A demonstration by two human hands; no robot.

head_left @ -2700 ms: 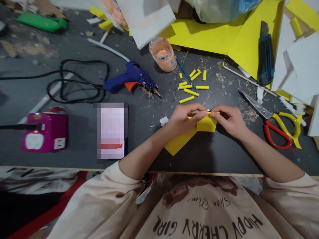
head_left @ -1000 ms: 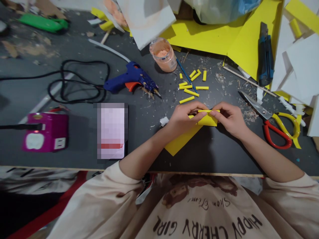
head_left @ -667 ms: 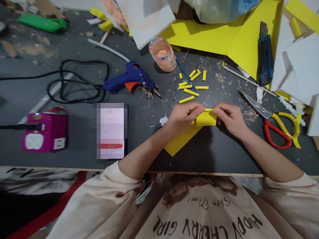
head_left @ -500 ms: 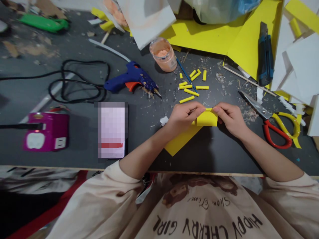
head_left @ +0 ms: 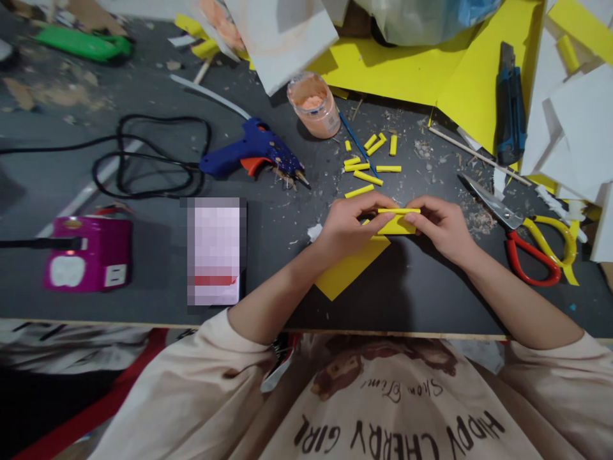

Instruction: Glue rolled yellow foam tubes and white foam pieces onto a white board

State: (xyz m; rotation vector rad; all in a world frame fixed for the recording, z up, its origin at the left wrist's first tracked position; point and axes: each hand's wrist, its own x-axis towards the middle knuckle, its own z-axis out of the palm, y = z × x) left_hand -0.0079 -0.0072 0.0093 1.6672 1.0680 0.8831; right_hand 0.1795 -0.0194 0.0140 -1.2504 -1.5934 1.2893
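My left hand (head_left: 353,220) and my right hand (head_left: 438,223) pinch a small piece of yellow paper (head_left: 396,225) between thumbs and fingers. Its far edge is rolled into a narrow tube, and a flat flap hangs toward me. Under my left wrist a larger yellow sheet (head_left: 352,268) lies on the table, partly covered. Just beyond my hands are several short yellow paper rolls (head_left: 368,178), scattered beside a thin blue stick (head_left: 353,137).
Scissors (head_left: 514,223) and a box cutter (head_left: 510,105) lie to the right. At left are a blue glue gun (head_left: 253,153) with a looped cord, a phone (head_left: 214,249) and a purple box (head_left: 90,252). An open jar (head_left: 313,105) stands beyond the rolls.
My thumbs have shifted down from the rolled edge onto the flap, uncovering more of the tube. The hanging flap looks shorter. Nothing else on the table has moved.
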